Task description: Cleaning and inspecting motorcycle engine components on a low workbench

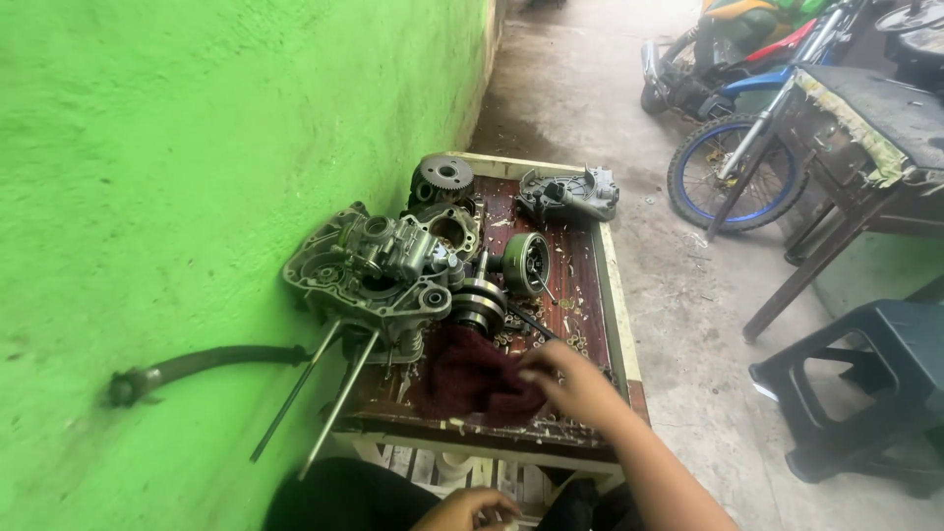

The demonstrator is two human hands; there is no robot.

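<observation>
My right hand (575,385) reaches onto a small wooden table (610,295) and its fingers pinch a dark red rag (470,382) lying near the front edge. Just behind the rag sit a crankshaft (479,303) and a round flywheel (526,264). A grey engine crankcase (374,270) with long studs leans at the table's left side against the green wall. My left hand (470,509) is low at the bottom edge, near my lap, fingers curled; I cannot tell whether it holds anything.
A clutch gear (444,177) and a grey engine cover (570,194) lie at the table's far end. A bent exhaust pipe (202,364) rests against the green wall. A dark plastic stool (865,383), a wooden bench (855,157) and a motorcycle (733,108) stand to the right on concrete.
</observation>
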